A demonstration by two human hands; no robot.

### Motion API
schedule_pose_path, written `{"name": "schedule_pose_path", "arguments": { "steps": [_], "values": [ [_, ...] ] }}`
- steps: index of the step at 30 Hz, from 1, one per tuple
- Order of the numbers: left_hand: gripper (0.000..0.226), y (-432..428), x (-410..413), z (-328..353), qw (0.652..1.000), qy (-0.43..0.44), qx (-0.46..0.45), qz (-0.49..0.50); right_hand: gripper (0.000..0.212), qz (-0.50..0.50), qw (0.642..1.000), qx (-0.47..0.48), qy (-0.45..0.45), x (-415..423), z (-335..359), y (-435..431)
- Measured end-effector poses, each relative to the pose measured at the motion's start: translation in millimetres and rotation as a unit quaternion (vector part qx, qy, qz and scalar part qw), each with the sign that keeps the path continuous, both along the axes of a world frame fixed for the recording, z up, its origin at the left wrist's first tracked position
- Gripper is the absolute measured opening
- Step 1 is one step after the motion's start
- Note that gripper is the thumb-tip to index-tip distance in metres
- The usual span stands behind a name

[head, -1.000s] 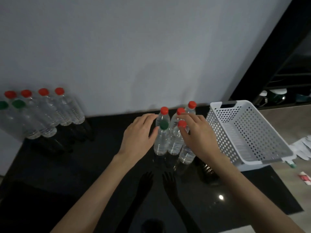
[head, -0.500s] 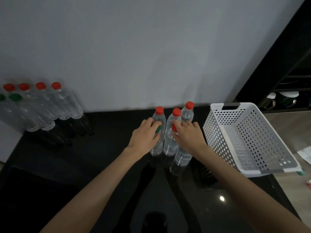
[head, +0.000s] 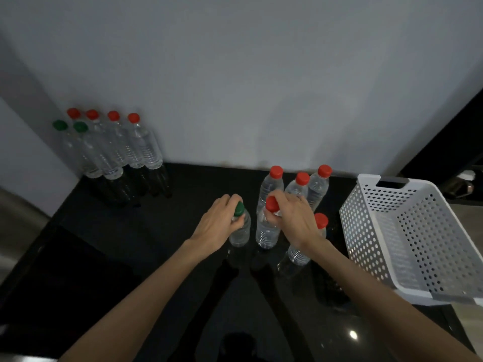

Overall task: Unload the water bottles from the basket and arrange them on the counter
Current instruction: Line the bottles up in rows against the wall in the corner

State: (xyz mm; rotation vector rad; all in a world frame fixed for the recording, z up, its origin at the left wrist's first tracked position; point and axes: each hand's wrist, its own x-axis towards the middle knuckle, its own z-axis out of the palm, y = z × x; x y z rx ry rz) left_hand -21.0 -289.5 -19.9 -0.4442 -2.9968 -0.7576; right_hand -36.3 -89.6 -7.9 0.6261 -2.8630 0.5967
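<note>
My left hand (head: 218, 226) grips the neck of a clear green-capped bottle (head: 240, 229) that stands on the black counter (head: 130, 257). My right hand (head: 294, 220) grips the neck of a red-capped bottle (head: 267, 228) just to its right. Behind them stand three red-capped bottles (head: 300, 186) in a row. One more red-capped bottle (head: 305, 246) stands partly hidden under my right wrist. The white perforated basket (head: 407, 231) at the right holds no bottles.
Several bottles with red and green caps (head: 109, 145) stand grouped in the back left corner against the white wall. A steel surface (head: 18, 226) borders the counter on the left. Dark shelving (head: 465, 163) rises behind the basket.
Both hands have drawn back toward me, each with a bottle gripped by the neck. The green-capped and one red-capped bottle now stand apart from the back row. The camera has tilted left.
</note>
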Motion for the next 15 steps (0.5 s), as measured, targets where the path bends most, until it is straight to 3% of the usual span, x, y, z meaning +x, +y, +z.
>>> {"name": "schedule_pose_path", "arguments": {
  "steps": [7,15],
  "values": [
    [0.022,-66,21,5,0.995,-0.042,0.042,0.083,0.021,0.055,0.994,-0.068,-0.068,-9,23,-56],
    [0.013,-166,2,14,0.991,0.009,0.068,0.115,0.024,0.066,0.990,-0.087,-0.086,-43,23,-138]
  ]
}}
